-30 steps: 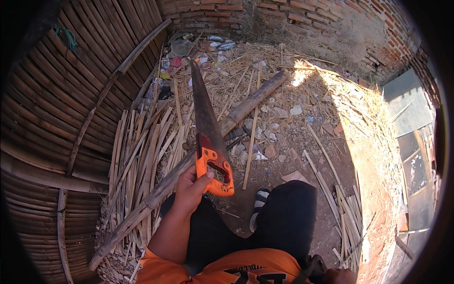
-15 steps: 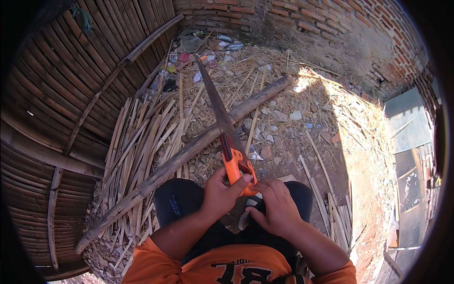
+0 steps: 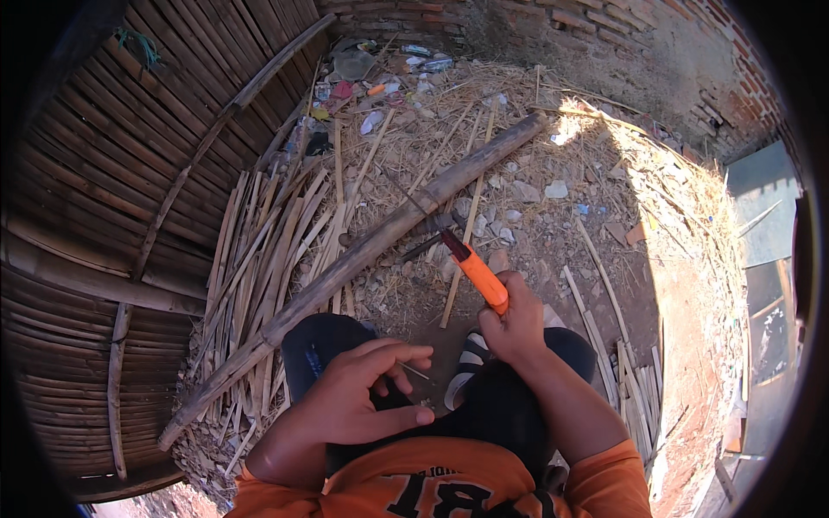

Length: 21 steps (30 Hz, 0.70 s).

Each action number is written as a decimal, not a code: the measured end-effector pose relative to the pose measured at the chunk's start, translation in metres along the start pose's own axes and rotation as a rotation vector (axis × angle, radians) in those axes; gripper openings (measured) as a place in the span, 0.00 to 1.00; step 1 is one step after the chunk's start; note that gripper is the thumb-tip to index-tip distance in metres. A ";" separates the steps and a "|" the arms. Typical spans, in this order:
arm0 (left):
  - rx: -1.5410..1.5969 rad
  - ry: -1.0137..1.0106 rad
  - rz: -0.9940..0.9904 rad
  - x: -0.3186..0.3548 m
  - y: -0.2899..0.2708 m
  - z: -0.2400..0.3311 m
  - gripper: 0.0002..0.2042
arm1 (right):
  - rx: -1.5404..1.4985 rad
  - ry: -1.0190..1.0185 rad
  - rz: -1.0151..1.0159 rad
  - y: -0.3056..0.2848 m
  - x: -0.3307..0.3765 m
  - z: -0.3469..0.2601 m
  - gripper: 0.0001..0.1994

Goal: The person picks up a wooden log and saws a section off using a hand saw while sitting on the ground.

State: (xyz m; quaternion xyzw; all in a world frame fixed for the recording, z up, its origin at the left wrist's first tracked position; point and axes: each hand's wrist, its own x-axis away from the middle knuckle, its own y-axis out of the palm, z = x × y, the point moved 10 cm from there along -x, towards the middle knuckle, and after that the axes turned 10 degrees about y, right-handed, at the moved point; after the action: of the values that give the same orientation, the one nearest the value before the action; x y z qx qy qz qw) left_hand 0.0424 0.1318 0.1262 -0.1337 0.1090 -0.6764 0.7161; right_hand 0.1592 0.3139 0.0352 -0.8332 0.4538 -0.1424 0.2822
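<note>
My right hand [image 3: 515,321] is closed round the orange handle of a handsaw [image 3: 484,278]. The saw points forward and to the left over a long wooden pole [image 3: 345,274]. Its blade is seen almost edge-on as a thin dark line, so whether it touches the pole I cannot tell. My left hand [image 3: 363,393] hovers over my lap with thumb and fingers apart, and no grip on the saw. A thin pale sliver shows by its fingertips; whether it is touched is unclear.
Split bamboo strips [image 3: 268,233] lie piled on the left beside a slatted bamboo wall [image 3: 78,164]. More strips [image 3: 635,388] lie at right. Straw, stones and litter cover the ground towards a brick wall [image 3: 596,43]. A sandal [image 3: 466,367] shows between my knees.
My left hand has let go of the saw and drawn back towards my lap, opening. My right hand has taken the handle and moved right, turning the blade nearly edge-on.
</note>
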 end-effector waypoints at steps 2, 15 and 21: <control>0.201 0.491 -0.337 0.032 0.037 0.059 0.17 | -0.103 0.042 0.016 -0.011 -0.020 0.017 0.16; 0.663 0.764 -0.608 0.052 0.112 0.125 0.10 | -0.302 0.068 0.203 -0.031 -0.031 0.069 0.13; -0.123 1.079 -0.083 0.062 0.040 0.135 0.13 | -0.297 0.031 0.181 -0.032 -0.025 0.059 0.13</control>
State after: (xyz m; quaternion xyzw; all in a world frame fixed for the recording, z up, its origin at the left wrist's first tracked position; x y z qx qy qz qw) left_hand 0.1291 0.0778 0.2407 0.1866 0.4948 -0.6692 0.5220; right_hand 0.1966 0.3683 0.0072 -0.8190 0.5475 -0.0606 0.1607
